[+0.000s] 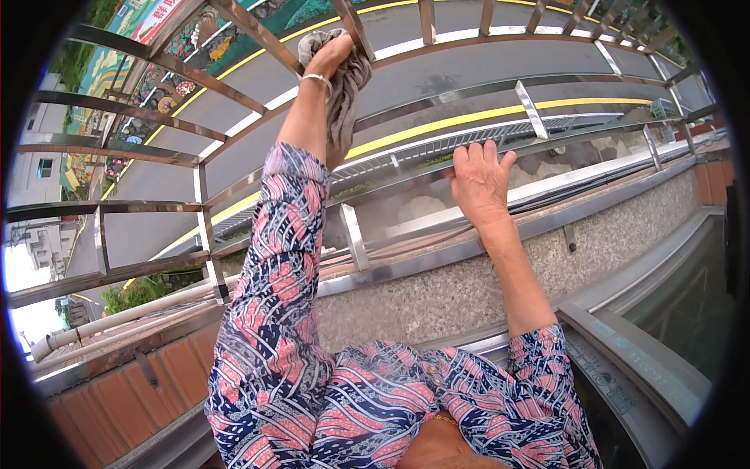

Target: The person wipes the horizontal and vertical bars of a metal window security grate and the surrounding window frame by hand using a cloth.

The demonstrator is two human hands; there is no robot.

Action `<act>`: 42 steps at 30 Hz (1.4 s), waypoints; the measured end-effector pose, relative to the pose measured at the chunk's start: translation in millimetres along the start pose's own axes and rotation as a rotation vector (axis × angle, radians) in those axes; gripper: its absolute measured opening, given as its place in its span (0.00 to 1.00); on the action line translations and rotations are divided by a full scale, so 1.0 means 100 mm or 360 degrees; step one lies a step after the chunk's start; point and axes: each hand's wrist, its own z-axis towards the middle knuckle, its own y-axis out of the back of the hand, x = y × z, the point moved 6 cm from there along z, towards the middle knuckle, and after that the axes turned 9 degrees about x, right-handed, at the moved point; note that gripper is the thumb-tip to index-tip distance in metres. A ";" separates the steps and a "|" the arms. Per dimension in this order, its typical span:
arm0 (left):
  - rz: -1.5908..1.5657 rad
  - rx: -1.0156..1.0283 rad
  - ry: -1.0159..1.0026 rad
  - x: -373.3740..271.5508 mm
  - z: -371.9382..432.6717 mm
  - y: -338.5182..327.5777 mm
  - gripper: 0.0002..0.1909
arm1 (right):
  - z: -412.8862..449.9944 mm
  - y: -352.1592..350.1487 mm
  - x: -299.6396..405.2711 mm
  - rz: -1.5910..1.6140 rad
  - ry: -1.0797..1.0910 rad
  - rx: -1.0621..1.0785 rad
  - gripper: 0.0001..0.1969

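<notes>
Stretched far out at the upper middle, my left hand [335, 54] grips a grey-brown cloth [344, 99] against an upright bar [353, 26] of the stainless steel window cage. The cloth hangs down beside the wrist, which wears a silver-coloured bangle. My right hand [481, 179] rests with its fingers curled over a lower horizontal rail [404, 180] of the cage, right of the middle. Its palm side is hidden.
A speckled granite sill [410, 305] lies below the rails, with a sliding window frame [627, 357] at lower right. Black cables [556, 190] and a pale pipe [123, 319] run along the wall outside. A road [445, 70] lies far below.
</notes>
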 end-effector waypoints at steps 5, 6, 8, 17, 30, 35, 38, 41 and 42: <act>0.0010 0.0354 -0.0132 0.01 0.24 -0.15 0.19 | -0.02 -0.04 -0.02 0.0046 -0.0012 0.0070 0.05; 0.0028 0.0337 -0.0165 0.04 0.18 -0.04 0.19 | -0.01 -0.01 0.02 0.0060 0.0012 0.0054 0.05; 0.0052 0.0307 -0.0311 0.04 0.15 -0.04 0.18 | 0.00 0.00 0.00 0.0009 0.0017 -0.0020 0.09; 0.0233 -0.0730 -0.0151 0.01 -0.61 0.01 0.31 | 0.05 0.01 0.00 0.0120 0.0011 0.0086 0.05; -0.0157 -0.0310 0.0012 0.23 -0.23 0.29 0.24 | 0.02 0.07 0.15 0.0095 0.0087 0.0032 0.05; 0.0715 -0.0193 -0.0830 -0.18 -0.13 0.05 0.17 | -0.01 -0.01 0.04 0.0048 0.0004 0.0063 0.06; 0.0541 -0.0392 -0.0399 0.00 -0.31 0.13 0.23 | 0.00 0.04 0.07 0.0150 0.0047 0.0059 0.07; 0.0244 -0.0536 -0.0032 0.03 -0.42 -0.08 0.31 | 0.00 -0.04 -0.05 0.0171 -0.0007 0.0052 0.06; 0.0147 -0.0593 -0.0029 0.05 -0.50 -0.03 0.31 | 0.02 -0.05 -0.01 0.0116 0.0005 0.0007 0.09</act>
